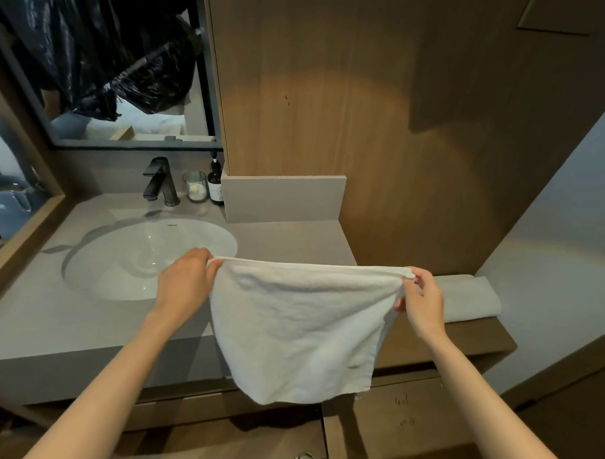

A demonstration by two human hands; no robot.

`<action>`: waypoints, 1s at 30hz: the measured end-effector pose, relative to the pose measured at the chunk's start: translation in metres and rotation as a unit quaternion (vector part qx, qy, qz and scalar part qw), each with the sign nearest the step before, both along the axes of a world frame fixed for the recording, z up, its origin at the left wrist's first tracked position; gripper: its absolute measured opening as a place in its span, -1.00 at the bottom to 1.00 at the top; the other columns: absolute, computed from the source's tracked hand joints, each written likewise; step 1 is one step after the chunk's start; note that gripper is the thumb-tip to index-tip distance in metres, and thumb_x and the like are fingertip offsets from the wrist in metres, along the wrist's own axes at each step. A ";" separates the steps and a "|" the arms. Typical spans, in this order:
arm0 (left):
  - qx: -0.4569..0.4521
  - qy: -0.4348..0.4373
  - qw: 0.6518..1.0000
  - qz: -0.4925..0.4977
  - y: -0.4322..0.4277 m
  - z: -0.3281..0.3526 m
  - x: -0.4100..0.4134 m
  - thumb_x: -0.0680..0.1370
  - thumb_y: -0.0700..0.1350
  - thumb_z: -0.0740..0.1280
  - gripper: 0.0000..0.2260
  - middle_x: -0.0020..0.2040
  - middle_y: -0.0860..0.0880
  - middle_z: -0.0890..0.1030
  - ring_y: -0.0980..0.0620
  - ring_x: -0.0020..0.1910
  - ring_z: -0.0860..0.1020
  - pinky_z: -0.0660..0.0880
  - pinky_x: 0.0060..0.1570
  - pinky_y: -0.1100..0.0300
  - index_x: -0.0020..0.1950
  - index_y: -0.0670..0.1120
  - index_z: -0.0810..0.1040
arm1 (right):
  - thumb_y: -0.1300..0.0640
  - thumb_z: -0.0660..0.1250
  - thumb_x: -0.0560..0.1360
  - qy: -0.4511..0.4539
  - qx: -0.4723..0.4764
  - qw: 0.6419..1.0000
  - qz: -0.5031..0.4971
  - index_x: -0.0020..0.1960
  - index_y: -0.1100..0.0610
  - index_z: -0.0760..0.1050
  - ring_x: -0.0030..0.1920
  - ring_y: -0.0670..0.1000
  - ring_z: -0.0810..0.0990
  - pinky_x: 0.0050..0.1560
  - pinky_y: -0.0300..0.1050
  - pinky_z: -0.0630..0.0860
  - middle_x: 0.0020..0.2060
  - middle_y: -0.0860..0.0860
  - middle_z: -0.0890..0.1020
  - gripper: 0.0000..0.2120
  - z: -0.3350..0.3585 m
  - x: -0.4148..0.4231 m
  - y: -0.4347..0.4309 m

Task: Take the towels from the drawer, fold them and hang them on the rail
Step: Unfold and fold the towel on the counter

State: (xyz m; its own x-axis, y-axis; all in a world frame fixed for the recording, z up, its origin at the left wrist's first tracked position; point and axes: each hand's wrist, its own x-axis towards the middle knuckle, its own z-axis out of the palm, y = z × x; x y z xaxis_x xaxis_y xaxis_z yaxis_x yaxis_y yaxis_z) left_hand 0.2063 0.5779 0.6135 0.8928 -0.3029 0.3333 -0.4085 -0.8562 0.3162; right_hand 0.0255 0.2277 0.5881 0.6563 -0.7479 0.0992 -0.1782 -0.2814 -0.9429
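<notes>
A white towel (301, 329) hangs in the air in front of the vanity, stretched flat by its top edge. My left hand (184, 282) pinches its upper left corner and my right hand (422, 298) pinches its upper right corner. The towel's lower edge droops down over the drawer fronts (401, 414) under the counter. A second towel (470, 297), folded and pale, lies on the wooden shelf just behind my right hand. No rail shows in this view.
A grey countertop (33, 323) holds a white round sink (145, 258) with a dark tap (160, 181), a glass (195, 186) and a dark bottle (216, 183) behind it. A mirror (104, 61) sits above, wood panelling (367, 111) ahead, and a white wall (561, 255) to the right.
</notes>
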 end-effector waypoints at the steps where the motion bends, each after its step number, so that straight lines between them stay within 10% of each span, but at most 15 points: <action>1: -0.007 0.002 1.000 0.004 0.001 0.001 0.003 0.64 0.04 0.17 -0.73 -0.10 -0.09 0.55 -0.15 -0.17 0.53 0.44 -0.28 0.03 -0.06 -0.14 0.50 | 0.18 0.16 0.64 0.005 0.009 1.000 0.005 0.20 0.07 0.44 -0.16 0.07 0.62 -0.15 0.04 0.63 -0.06 0.01 0.58 -0.82 0.000 0.004 0.003; 6: -0.060 0.006 0.998 -0.003 0.004 0.002 0.019 0.62 -0.09 0.25 -0.82 -0.04 -0.12 0.55 -0.08 -0.17 0.48 0.33 -0.27 0.09 0.00 -0.18 0.55 | 0.23 0.16 0.64 -0.030 0.083 0.996 -0.005 0.17 0.09 0.42 -0.19 0.03 0.65 -0.29 -0.21 0.62 -0.09 0.02 0.58 -0.85 0.003 0.025 0.010; 9: -0.068 0.011 0.998 0.001 0.002 0.003 0.032 0.61 -0.13 0.26 -0.85 -0.04 -0.12 0.54 -0.08 -0.20 0.48 0.32 -0.29 0.10 0.00 -0.18 0.57 | 0.24 0.20 0.62 -0.043 0.080 0.995 -0.029 0.14 0.07 0.44 -0.02 0.02 0.63 -0.03 -0.11 0.61 -0.05 -0.02 0.59 -0.85 0.003 0.045 0.006; 30: -0.048 0.174 0.979 0.094 -0.071 -0.060 0.219 0.56 -0.19 0.27 -0.87 0.01 -0.12 0.56 -0.12 -0.05 0.48 0.34 -0.14 0.10 0.09 -0.09 0.40 | 0.22 0.19 0.63 0.058 0.032 0.998 0.013 0.26 0.25 0.47 -0.08 0.07 0.66 0.11 0.03 0.59 -0.07 0.11 0.63 -0.76 -0.048 0.253 -0.075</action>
